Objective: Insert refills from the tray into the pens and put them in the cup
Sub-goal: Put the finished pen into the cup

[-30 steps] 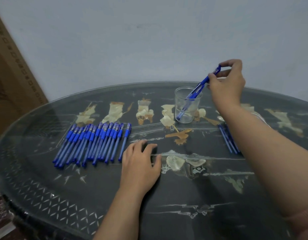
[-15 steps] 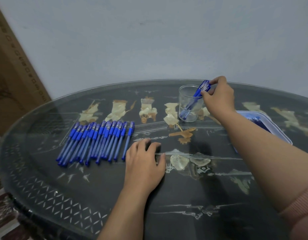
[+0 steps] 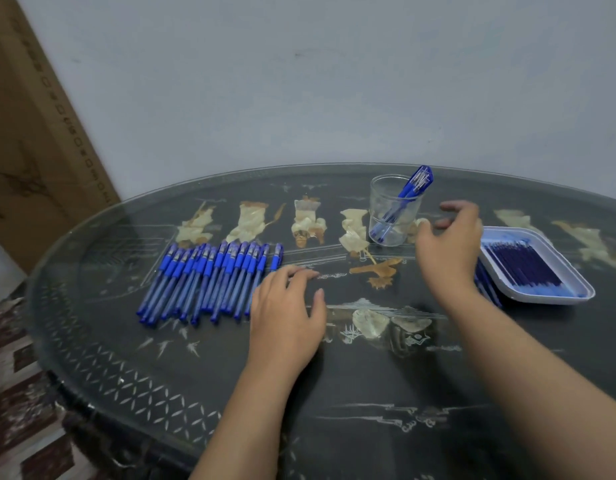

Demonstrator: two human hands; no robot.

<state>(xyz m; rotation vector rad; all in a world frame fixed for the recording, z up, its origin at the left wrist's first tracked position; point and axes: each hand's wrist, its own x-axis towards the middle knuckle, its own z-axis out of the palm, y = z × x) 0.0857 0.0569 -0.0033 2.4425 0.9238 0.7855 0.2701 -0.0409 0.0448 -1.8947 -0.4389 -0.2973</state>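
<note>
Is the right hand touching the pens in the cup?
Apart. Head view: dark table shows between the right hand and the pens leaning in the cup.

Cup (image 3: 395, 220): one. Pens in cup (image 3: 414, 184): two, as we read them. Loose pens (image 3: 209, 282) in row: about sixteen by our count (overlap blurs exact figure). Tray (image 3: 549, 300): one; refills (image 3: 523, 268) inside too tightly packed for us to number. Table (image 3: 369, 386): one. Hands: two, left hand (image 3: 286, 323) and right hand (image 3: 448, 247).
</note>
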